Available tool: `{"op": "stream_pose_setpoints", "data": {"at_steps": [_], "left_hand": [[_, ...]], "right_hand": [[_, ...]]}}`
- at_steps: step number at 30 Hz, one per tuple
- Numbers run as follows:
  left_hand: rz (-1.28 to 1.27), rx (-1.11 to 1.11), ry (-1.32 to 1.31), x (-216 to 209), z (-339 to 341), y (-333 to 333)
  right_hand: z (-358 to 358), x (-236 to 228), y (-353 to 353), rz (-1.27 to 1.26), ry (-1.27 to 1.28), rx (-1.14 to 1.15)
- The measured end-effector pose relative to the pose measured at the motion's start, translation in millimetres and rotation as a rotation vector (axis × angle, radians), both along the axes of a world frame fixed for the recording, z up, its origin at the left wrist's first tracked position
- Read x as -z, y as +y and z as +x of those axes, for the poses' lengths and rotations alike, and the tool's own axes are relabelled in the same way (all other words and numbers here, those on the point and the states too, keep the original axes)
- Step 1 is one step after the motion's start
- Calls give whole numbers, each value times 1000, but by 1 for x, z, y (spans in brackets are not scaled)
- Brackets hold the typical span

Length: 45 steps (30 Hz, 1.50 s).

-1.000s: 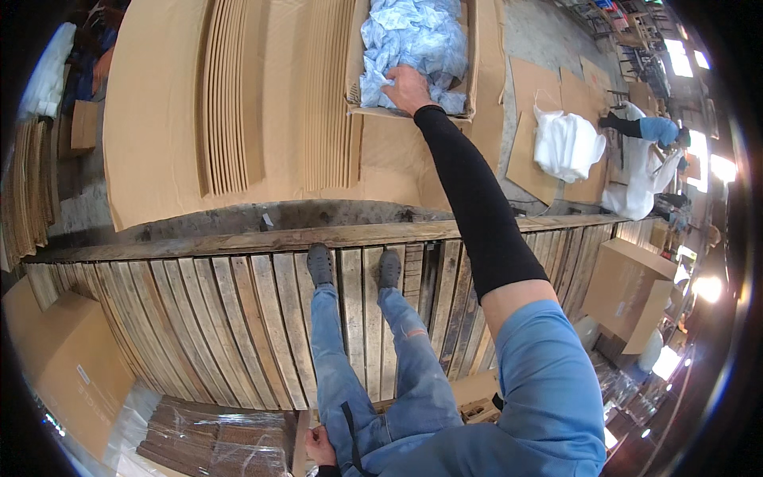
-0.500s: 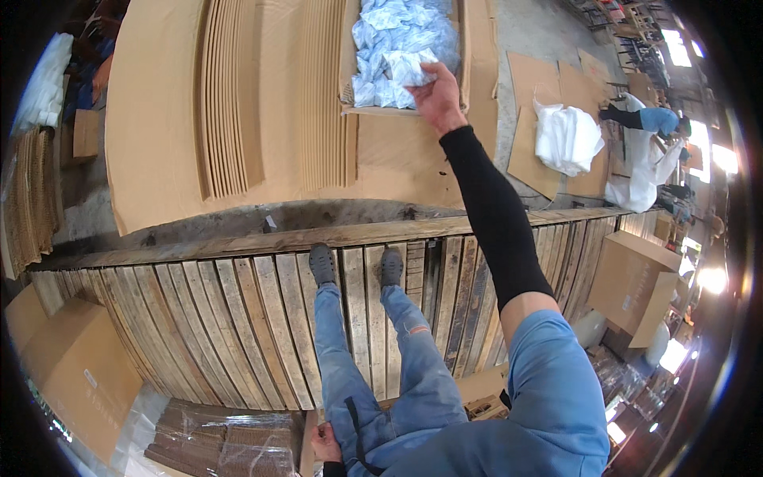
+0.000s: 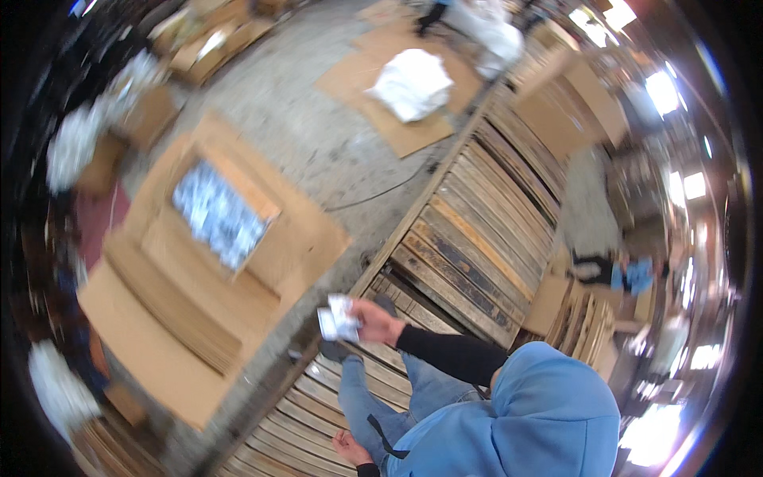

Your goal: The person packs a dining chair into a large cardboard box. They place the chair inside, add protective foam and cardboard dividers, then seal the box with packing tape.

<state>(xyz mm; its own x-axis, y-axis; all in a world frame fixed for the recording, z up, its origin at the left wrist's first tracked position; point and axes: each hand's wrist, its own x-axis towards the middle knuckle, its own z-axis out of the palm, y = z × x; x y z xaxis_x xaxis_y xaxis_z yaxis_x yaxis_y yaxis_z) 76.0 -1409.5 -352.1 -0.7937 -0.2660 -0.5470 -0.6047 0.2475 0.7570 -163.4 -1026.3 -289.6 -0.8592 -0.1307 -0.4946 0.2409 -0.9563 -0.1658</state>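
Note:
Pinched in my right hand [image 3: 378, 322] is a small white plastic packet [image 3: 338, 319], held out in front of my legs above the slatted wood. Motion blur hides its details. My left hand [image 3: 350, 447] hangs low beside my left thigh, fingers loosely apart and holding nothing. An open cardboard box [image 3: 256, 202] full of similar pale bluish-white packets [image 3: 218, 211] lies ahead to the left, well away from both hands. It rests on a large cardboard sheet [image 3: 310, 238].
Flat cardboard stacks [image 3: 171, 302] lie beside the box. I stand on a wooden slatted platform [image 3: 469, 230] with gaps between boards. A white bundle [image 3: 411, 85] and a dark cable [image 3: 381, 193] lie on the floor. A large carton [image 3: 568, 107] stands on the platform; another person [image 3: 632, 274] is at far right.
My right hand has left the box and drawn back toward my body with a packet. My view has swung to the right, so the box now appears farther off at left.

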Motion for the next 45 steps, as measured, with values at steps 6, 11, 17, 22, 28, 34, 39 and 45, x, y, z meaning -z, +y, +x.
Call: {"op": "stream_pose_setpoints", "data": {"at_steps": [6,11,17,22,28,34,39,45], "left_hand": [[529,385,-156,-163,-174,194],[574,740,-114,-174,-163,309],[620,1025,-104,-184,-87,433],[670,1170,-73,-198,-42,536],[727,1292,-184,-196,-9,655],[689,1340,-172,-149,-12,804],[201,1450,-197,-15,-83,912],[-276,1453,-22,28,-176,1006]], "right_hand": [[127,-66,-2,369,-167,-48],[184,-88,33,671,-138,186],[283,-108,107,444,-271,513],[344,-146,209,490,-201,598],[392,-150,319,565,-244,476],[434,-128,448,387,-261,864],[484,-85,589,168,-251,1210],[543,-57,744,34,-416,1406]]}}
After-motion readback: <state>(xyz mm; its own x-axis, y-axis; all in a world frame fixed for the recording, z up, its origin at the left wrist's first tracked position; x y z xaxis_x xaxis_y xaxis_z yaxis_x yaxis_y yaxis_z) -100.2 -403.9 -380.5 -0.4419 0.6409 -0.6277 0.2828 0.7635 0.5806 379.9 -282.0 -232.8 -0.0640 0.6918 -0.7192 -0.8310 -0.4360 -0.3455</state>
